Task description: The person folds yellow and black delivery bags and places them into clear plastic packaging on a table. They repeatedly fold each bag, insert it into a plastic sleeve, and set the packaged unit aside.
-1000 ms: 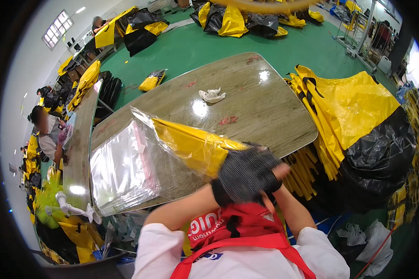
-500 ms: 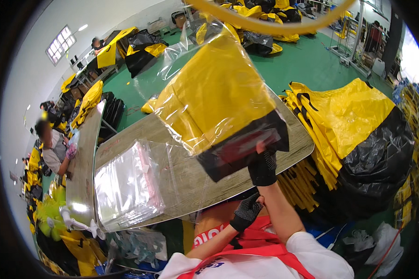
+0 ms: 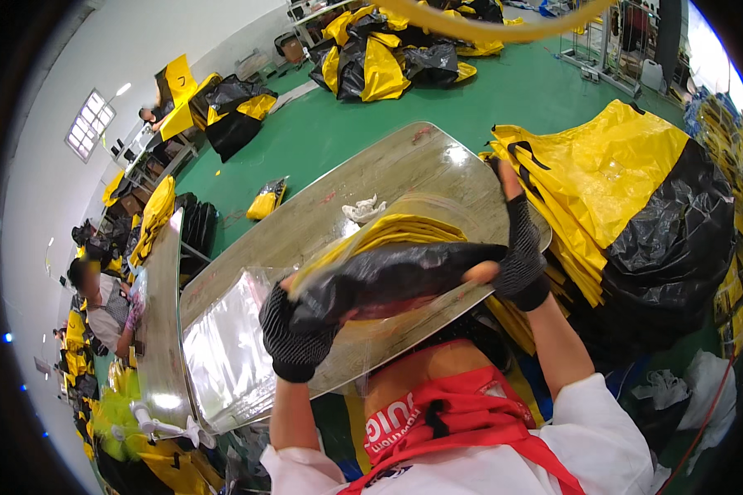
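A folded yellow-and-black sheet in a clear plastic bag is held above the table, its black side facing me and its yellow layers behind. My left hand, in a black dotted half-finger glove, grips the left end, with its thumb on top. At the right end is my right hand, gloved alike; its thumb presses the near side and its other fingers reach up behind the edge. A stack of clear plastic bags lies on the table to the left, near my left hand.
The wood-grain table carries a crumpled white scrap. A big yellow-and-black pile stands close on the right. A packed yellow bundle lies beyond the table's left edge. A co-worker is at the left table, near a green fan.
The bagged sheet has come down from upright to nearly flat, close to the table. My left hand has moved from beside my right wrist to its left end; my right hand has shifted right and up.
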A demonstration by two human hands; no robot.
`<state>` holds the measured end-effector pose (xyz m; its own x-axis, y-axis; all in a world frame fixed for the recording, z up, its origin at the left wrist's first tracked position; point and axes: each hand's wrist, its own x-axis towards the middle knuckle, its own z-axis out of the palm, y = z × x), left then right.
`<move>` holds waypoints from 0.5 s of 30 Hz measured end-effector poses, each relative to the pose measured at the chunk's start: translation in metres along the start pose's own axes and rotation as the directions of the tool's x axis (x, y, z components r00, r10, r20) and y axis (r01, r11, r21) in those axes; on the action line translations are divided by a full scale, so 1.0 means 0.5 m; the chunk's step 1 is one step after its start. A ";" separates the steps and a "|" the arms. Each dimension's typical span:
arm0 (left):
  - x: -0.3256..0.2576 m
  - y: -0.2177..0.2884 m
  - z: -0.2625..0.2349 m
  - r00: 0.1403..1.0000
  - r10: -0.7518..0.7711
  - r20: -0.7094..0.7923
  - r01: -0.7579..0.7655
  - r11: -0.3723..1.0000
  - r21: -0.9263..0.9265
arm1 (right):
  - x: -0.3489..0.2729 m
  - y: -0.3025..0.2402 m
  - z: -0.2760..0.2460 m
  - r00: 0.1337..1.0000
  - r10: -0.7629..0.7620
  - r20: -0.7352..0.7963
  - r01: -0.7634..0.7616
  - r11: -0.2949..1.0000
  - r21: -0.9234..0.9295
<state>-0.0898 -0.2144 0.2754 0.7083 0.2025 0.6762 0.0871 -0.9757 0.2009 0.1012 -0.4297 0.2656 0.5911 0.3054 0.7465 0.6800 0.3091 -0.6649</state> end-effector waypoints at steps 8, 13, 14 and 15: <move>-0.085 -0.036 0.122 0.939 -0.337 -0.064 0.227 0.750 -0.621 | -0.095 0.121 0.032 0.753 0.619 0.224 -0.578 0.458 0.676; -0.050 0.011 0.073 0.774 -0.631 0.059 0.337 0.330 -0.882 | -0.102 0.097 0.082 0.822 0.565 -0.068 -0.519 0.794 0.315; -0.056 0.000 0.063 0.753 -0.650 0.104 0.361 0.276 -0.891 | -0.089 0.089 0.083 0.814 0.579 -0.047 -0.544 0.788 0.287; -0.058 -0.010 0.050 0.737 -0.660 0.146 0.380 0.226 -0.897 | -0.073 0.087 0.086 0.807 0.589 -0.032 -0.562 0.784 0.264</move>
<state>-0.0933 -0.2176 0.2371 0.5663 0.7814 0.2621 -0.3394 -0.0688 0.9381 0.0905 -0.3890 0.2083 0.8918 0.3999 0.2115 0.0863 0.3087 -0.9472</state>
